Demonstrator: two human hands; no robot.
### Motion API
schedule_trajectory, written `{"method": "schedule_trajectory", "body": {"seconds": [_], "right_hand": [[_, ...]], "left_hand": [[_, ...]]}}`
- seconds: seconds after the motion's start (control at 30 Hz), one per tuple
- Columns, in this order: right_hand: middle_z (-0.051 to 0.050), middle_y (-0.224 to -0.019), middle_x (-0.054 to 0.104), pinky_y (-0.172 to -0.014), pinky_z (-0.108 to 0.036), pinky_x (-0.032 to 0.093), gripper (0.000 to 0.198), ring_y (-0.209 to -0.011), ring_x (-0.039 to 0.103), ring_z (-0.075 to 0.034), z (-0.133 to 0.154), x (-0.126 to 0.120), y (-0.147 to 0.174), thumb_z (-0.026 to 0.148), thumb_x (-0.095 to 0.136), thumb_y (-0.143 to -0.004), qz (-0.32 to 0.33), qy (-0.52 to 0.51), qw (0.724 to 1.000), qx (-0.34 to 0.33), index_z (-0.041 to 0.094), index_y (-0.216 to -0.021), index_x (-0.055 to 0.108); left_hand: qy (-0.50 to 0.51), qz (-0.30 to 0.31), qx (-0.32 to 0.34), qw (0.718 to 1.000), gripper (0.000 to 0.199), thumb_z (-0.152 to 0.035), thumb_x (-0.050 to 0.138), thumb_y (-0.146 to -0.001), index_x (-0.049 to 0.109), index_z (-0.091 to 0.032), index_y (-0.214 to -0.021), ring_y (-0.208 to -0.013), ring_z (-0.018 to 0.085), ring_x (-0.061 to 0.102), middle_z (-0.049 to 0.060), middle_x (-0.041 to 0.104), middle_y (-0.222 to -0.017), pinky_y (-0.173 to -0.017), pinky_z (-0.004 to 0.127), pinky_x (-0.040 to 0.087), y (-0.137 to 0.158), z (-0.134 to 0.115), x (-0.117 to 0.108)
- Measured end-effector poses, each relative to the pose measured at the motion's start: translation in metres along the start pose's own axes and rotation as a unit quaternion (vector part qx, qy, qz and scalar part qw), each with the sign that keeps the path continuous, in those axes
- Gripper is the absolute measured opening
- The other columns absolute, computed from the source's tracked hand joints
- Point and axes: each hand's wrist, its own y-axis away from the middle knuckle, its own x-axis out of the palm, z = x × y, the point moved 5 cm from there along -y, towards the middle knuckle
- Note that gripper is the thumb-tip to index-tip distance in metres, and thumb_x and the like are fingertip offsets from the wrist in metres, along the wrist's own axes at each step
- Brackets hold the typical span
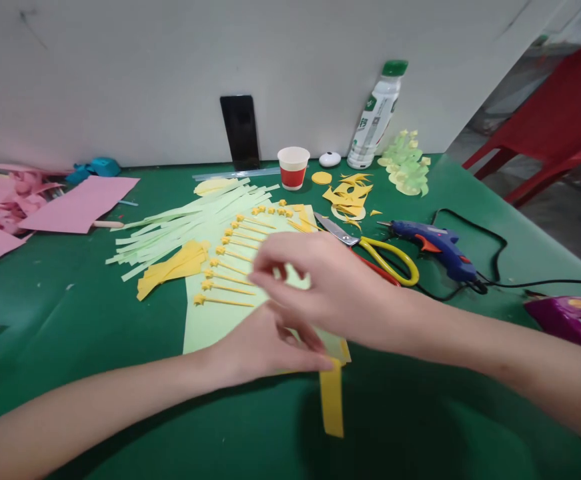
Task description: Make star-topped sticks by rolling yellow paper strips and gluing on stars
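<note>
My left hand (273,343) pinches a yellow paper strip (332,403) between thumb and fingers, and the strip hangs down over the table's near side. Crossing above it, my right hand (315,277) is curled with thumb and forefinger together; anything between them is too blurred to make out. Its fingertips are over a row of thin yellow paper sticks with star-like tips (227,287), laid side by side on a pale green sheet (210,333). Several small yellow paper pieces (273,210) lie at the sheet's far end.
Yellow-handled scissors (387,257) and a blue glue gun (433,247) with a black cord lie right. Green strips (185,223), yellow strips (173,267) and pink paper (80,205) spread left. A paper cup (293,175), bottle (376,120) and phone (241,133) stand by the wall.
</note>
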Motion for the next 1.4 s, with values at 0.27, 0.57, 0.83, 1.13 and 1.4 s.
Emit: {"method": "schedule_trajectory", "body": {"seconds": [0.27,0.57,0.83,1.13,1.4], "right_hand": [[-0.001,-0.061,0.053,-0.048,-0.019,0.032,0.026,-0.052,0.042,-0.007,-0.068,0.039,0.072,0.033,0.042,-0.084,0.066,-0.146,0.978,0.130,0.013,-0.070,0.054],[0.003,-0.050,0.043,-0.041,-0.016,0.026,0.029,-0.044,0.033,-0.005,-0.072,0.054,0.071,0.034,0.041,-0.084,0.069,-0.228,0.959,0.153,0.014,-0.067,0.052],[0.004,-0.049,0.038,-0.039,-0.016,0.025,0.034,-0.044,0.030,-0.004,-0.074,0.050,0.067,0.041,0.047,-0.081,0.052,-0.253,0.953,0.159,0.014,-0.062,0.048],[0.005,-0.049,0.028,-0.038,-0.018,0.019,0.033,-0.045,0.022,-0.004,-0.078,0.047,0.068,0.032,0.041,-0.083,0.053,-0.264,0.950,0.157,0.016,-0.055,0.036],[0.005,-0.048,0.031,-0.039,-0.017,0.021,0.031,-0.044,0.025,-0.004,-0.078,0.052,0.070,0.032,0.047,-0.083,0.056,-0.288,0.947,0.133,0.015,-0.057,0.041]], "left_hand": [[0.145,-0.056,-0.062,0.986,0.015,-0.018,0.076,-0.056,0.062,-0.015,-0.057,-0.057,0.008,0.051,-0.004,0.059,-0.058,-0.059,0.021,0.040,-0.005,0.011,-0.022],[0.115,-0.042,-0.036,0.992,0.013,-0.026,0.071,-0.064,0.065,-0.015,-0.063,-0.062,0.010,0.052,-0.001,0.063,-0.065,-0.063,0.022,0.040,-0.010,0.003,-0.011],[0.128,-0.041,-0.029,0.991,0.014,-0.028,0.069,-0.066,0.065,-0.014,-0.063,-0.061,0.011,0.052,-0.001,0.061,-0.062,-0.062,0.022,0.040,-0.019,0.006,-0.008],[0.178,-0.030,-0.016,0.983,0.021,-0.029,0.058,-0.079,0.067,-0.016,-0.064,-0.067,0.010,0.055,-0.001,0.063,-0.065,-0.070,0.021,0.043,-0.020,0.012,-0.007],[0.110,-0.028,-0.015,0.993,0.011,-0.025,0.062,-0.075,0.069,-0.017,-0.071,-0.072,0.010,0.058,-0.001,0.068,-0.076,-0.067,0.019,0.044,-0.018,0.009,-0.007]]}}
